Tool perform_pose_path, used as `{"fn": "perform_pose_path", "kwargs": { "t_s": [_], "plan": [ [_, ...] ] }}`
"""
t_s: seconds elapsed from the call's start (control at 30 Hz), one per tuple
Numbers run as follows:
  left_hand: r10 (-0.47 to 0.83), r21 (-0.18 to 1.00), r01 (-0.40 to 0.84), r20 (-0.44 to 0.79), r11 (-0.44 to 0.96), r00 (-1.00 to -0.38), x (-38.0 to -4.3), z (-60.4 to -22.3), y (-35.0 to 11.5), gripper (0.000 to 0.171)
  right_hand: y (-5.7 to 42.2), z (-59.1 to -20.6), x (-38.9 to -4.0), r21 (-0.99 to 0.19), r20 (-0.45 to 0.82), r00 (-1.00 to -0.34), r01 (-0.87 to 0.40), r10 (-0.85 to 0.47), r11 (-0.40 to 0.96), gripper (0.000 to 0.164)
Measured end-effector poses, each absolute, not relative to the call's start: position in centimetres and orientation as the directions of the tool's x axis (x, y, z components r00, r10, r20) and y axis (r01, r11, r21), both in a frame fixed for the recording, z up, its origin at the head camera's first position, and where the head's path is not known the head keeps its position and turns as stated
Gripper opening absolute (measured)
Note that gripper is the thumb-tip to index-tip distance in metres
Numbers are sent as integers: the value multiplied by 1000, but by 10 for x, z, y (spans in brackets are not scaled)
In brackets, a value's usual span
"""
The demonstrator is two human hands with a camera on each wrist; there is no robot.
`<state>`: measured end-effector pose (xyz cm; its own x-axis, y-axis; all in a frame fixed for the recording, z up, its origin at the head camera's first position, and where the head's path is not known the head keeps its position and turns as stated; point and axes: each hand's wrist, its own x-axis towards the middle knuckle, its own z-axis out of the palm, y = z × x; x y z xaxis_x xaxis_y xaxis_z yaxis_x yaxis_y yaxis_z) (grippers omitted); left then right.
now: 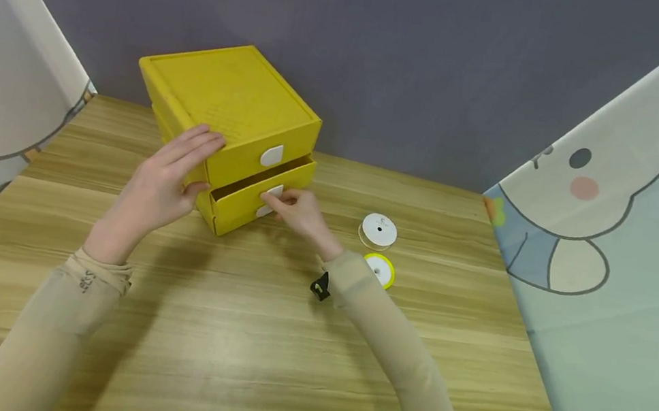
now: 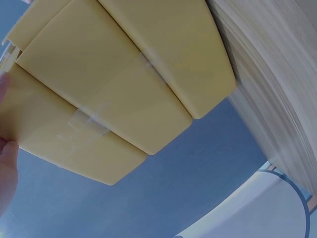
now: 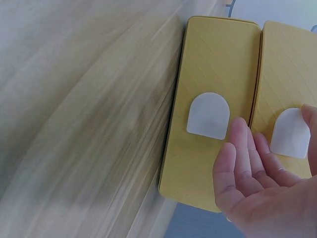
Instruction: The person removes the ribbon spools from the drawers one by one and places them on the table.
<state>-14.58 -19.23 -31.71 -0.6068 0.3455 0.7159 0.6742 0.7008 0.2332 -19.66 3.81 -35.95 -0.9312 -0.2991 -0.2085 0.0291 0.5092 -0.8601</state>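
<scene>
A yellow drawer box (image 1: 226,90) stands at the back of the wooden table, white pull tabs on its drawer fronts. Its middle drawer (image 1: 237,202) is pulled out a little, leaving a dark gap under the top drawer (image 1: 239,161). With fingers straight, my left hand (image 1: 162,185) rests on the box's upper left edge; the left wrist view shows only some fingertips beside the side wall (image 2: 99,79). My right hand (image 1: 301,214) pinches the middle drawer's white tab (image 3: 290,134) between thumb and fingers. The bottom drawer's tab (image 3: 209,115) is beside those fingers, apart from the thumb.
Right of the box lie a white spool (image 1: 378,231) and a yellow-rimmed white spool (image 1: 382,267), the latter partly under my right sleeve. A small black clip-like thing (image 1: 321,287) lies beside that sleeve. A dark grey panel (image 1: 408,71) rises behind the table.
</scene>
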Motion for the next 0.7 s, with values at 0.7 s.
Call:
{"fn": "perform_pose_path", "kwargs": {
  "t_s": [0.7],
  "plan": [
    [348, 228, 683, 724, 694, -596, -141, -317, -194, 73, 25, -363, -205, -883, -199, -932, 36, -304, 468, 39]
  ]
}}
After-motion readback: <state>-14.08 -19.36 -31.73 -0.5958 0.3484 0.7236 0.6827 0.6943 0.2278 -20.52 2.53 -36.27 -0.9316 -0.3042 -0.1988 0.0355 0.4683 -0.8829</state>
